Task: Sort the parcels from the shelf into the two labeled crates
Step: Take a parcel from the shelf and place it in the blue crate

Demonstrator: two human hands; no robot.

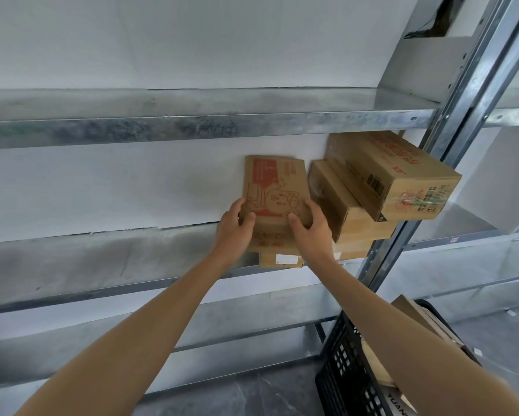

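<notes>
Nearest, at the lower right, a black slatted crate (pixel 348 379) stands on the dark floor (pixel 252 394). It holds brown cardboard parcels (pixel 410 315), partly hidden by the right forearm. Both bare arms reach up and away to the middle shelf (pixel 102 256). The left grip (pixel 234 226) clasps the left edge of a flat brown parcel (pixel 271 187) printed in red with a cartoon figure, its thumb lying on the front face. The right grip (pixel 310 228) clasps the right edge, thumb likewise on the face. This parcel is at the shelf's front, above a small carton (pixel 279 260) with a white label. Just right of it a larger box (pixel 345 214) carries a tilted printed box (pixel 402 175), close to the metal upright (pixel 462 115). Above runs another galvanised shelf (pixel 162 127), and behind everything is a white wall (pixel 132 40).
</notes>
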